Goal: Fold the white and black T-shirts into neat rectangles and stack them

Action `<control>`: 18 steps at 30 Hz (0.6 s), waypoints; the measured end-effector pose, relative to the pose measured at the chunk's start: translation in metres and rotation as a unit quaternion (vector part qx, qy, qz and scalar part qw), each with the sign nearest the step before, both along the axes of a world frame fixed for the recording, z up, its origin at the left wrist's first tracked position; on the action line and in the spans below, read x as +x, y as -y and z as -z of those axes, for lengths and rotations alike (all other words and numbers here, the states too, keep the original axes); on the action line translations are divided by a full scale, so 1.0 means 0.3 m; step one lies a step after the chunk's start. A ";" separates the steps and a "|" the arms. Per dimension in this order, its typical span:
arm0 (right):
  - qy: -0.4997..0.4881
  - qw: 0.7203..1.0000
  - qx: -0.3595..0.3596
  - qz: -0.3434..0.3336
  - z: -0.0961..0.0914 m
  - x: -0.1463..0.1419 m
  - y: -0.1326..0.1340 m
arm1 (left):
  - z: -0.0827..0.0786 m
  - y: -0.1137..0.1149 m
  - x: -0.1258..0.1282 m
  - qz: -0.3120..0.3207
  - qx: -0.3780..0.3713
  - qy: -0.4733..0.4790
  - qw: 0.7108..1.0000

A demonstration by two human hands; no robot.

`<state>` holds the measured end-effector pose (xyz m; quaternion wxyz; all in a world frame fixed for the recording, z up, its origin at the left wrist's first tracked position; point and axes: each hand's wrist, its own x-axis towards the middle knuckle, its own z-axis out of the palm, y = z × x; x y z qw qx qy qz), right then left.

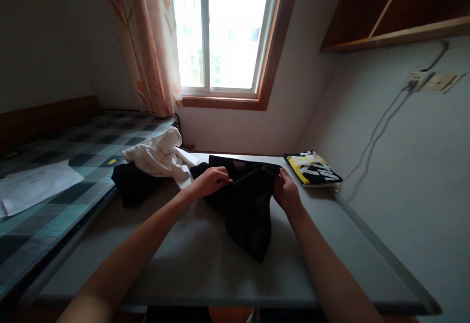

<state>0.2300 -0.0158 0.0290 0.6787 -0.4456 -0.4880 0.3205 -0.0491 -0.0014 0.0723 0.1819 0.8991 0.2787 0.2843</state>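
Note:
A black garment (249, 210) lies partly bunched over the middle of the table, one end hanging toward me in a point; its exact kind is unclear. On its left part my left hand (212, 182) is closed, fingers pinching the fabric. My right hand (287, 191) grips the upper right corner of the same garment between thumb and fingers. Left of my left hand sits a crumpled white garment (159, 154), resting partly on another dark cloth (132, 183).
A folded black, yellow and white garment (312, 168) lies at the table's back right. The grey table (176, 269) borders a bed with a checked cover (69, 137) and papers (36, 186). Behind are a window (235, 34) and curtain (147, 44); a cord (378, 132) hangs at right.

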 end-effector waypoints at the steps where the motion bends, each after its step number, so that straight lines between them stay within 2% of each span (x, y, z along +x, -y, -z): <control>1: -0.015 1.000 -0.001 0.014 0.002 0.025 -0.011 | -0.003 -0.008 -0.007 -0.024 0.007 0.022 0.999; 4: -0.096 0.995 -0.012 0.010 0.012 0.071 -0.033 | 0.002 -0.025 -0.020 -0.062 -0.016 0.040 0.997; 7: -0.157 0.987 -0.030 -0.006 0.024 0.070 -0.037 | 0.022 -0.014 -0.014 -0.026 -0.053 0.008 0.998; 11: -0.169 0.985 -0.041 -0.004 0.037 0.031 -0.026 | 0.047 0.037 0.025 0.031 -0.043 -0.063 0.997; 15: -0.162 0.986 -0.038 -0.021 0.035 0.017 -0.024 | 0.053 0.052 0.054 0.010 -0.031 -0.098 0.995; 18: -0.208 0.978 -0.017 0.011 0.023 0.049 -0.035 | 0.038 0.011 0.033 -0.029 -0.028 -0.022 0.999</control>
